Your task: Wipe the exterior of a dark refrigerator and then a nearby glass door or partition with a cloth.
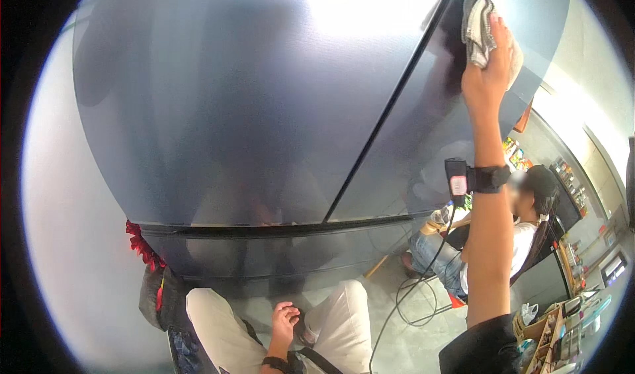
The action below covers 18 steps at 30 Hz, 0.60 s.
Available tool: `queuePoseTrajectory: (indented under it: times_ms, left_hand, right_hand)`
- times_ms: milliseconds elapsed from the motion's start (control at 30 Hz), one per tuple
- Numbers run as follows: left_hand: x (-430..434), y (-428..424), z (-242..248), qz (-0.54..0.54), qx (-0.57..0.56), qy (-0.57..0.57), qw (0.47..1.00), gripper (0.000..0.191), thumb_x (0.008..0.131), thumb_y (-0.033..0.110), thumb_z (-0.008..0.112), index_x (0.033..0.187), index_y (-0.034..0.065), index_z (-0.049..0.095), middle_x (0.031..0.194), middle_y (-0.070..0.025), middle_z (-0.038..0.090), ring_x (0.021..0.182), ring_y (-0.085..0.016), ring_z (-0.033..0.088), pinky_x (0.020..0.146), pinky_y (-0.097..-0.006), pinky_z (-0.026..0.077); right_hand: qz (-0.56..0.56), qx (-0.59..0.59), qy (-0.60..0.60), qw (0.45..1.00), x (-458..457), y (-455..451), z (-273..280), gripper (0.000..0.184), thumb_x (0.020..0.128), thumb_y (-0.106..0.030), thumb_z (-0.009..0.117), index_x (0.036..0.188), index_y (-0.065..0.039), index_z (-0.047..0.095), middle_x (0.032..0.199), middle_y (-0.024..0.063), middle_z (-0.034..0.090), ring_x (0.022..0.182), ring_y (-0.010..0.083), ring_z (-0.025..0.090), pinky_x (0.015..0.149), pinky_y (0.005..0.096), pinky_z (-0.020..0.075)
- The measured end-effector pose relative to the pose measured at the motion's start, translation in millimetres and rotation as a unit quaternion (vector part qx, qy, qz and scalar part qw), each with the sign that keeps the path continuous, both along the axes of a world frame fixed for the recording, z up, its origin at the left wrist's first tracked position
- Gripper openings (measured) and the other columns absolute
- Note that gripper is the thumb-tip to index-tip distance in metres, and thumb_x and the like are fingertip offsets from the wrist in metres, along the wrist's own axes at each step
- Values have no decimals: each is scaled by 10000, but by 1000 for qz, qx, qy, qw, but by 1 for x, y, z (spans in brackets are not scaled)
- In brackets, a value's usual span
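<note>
My right hand (488,76), on the raised arm, presses a folded striped cloth (477,29) against the upper right of a dark glossy refrigerator door (297,106). A black strap with a small device (457,181) circles that forearm, and a cable hangs from it. A dark seam (392,101) between two doors runs left of the cloth. Down between my knees is my left hand (285,318), fingers loosely curled, with nothing visible in it; a black band is on its wrist. The palm side is partly hidden.
At the right a person (526,240) sits on a chair. A cable (397,304) loops over the tiled floor. Shelves with bottles (570,185) and a wooden rack of items (545,329) stand farther right. A dark bag (156,294) with red trim is at the lower left by the wall.
</note>
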<state>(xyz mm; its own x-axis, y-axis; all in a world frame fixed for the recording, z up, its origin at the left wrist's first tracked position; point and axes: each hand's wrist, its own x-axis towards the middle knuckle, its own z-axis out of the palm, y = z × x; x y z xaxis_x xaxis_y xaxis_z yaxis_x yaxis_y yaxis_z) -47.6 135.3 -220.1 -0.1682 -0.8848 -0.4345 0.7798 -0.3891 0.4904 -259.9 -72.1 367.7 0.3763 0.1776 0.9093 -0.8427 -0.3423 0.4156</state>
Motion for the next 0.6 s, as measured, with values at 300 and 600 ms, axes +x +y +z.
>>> queuePoseTrajectory:
  times_ms: [300,600]
  left_hand:
    - [0,-2,4,-30,-54,-77,995,257,795,251,523,1000,96,526,840,-43,593,832,-185,557,725,-317,414]
    - [1,-2,5,-41,-67,-79,994,268,802,269,511,1007,98,525,847,-47,586,828,-184,550,729,-315,404]
  right_hand:
    - [-74,61,90,991,-47,6,-173,550,652,-112,613,1197,-125,549,1336,204,426,1249,406,387,1028,555,241]
    - [-149,198,260,933,-84,60,-273,473,641,-169,639,1106,-244,595,1162,49,539,1039,239,527,848,426,408]
